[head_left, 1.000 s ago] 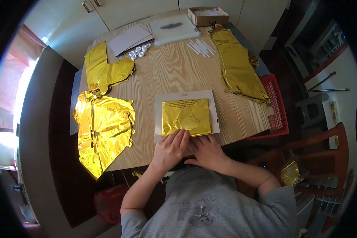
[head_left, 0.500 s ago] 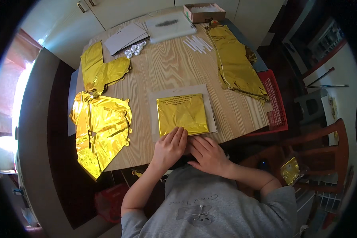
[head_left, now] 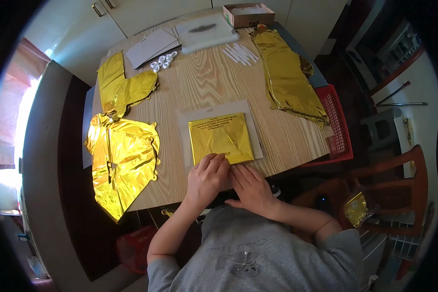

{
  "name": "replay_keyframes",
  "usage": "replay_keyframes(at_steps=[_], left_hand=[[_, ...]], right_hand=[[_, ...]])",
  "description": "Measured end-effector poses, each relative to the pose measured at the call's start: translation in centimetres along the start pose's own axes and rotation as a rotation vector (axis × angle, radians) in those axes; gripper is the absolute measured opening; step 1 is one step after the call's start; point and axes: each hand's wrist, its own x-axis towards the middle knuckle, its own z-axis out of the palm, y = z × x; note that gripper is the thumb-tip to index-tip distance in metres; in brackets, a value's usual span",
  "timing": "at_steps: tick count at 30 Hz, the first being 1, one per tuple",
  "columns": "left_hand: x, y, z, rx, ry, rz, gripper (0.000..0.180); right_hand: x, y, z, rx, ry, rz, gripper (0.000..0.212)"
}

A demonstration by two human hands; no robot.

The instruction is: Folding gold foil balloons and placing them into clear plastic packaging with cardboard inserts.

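Note:
A folded gold foil balloon (head_left: 221,138) lies flat in a clear plastic bag (head_left: 184,129) with a pale card behind it, near the table's front edge. My left hand (head_left: 207,179) is at the bag's near edge, its fingers bent and closed on the plastic; the fingertips are partly hidden. Beside it my right hand (head_left: 251,187) lies with fingers stretched out along the same edge, thumb apart. Flat gold foil balloons lie at the left, one lower (head_left: 124,163) and one upper (head_left: 121,85). More gold foil (head_left: 289,78) is stacked at the right.
White ribbon rolls (head_left: 161,62), pale cards (head_left: 153,46) and a stack of clear bags (head_left: 207,34) lie at the back. White straws (head_left: 239,54) are near an open cardboard box (head_left: 249,16). A red basket (head_left: 339,124) borders the right edge; a wooden chair (head_left: 394,192) stands beyond.
My left fingers have gone from lying flat on the bag's near edge to bent. The right hand stays beside it, nearly still. The whole view has shifted slightly.

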Motion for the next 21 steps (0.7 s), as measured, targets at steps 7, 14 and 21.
replay_keyframes(at_steps=[7, 14, 21], left_hand=[[0.0, -0.3, 0.1, -0.029, 0.007, -0.007, 0.023], [0.1, -1.2, 0.9, 0.050, -0.006, 0.041, 0.028], [0.7, -1.1, 1.0, 0.129, -0.037, 0.048, 0.026]], right_hand=[[-0.1, -0.1, 0.1, -0.039, 0.021, 0.002, 0.073], [0.1, -0.1, -0.1, -0.036, 0.057, -0.024, 0.068], [0.1, 0.3, -0.1, -0.019, 0.039, -0.044, 0.068]])
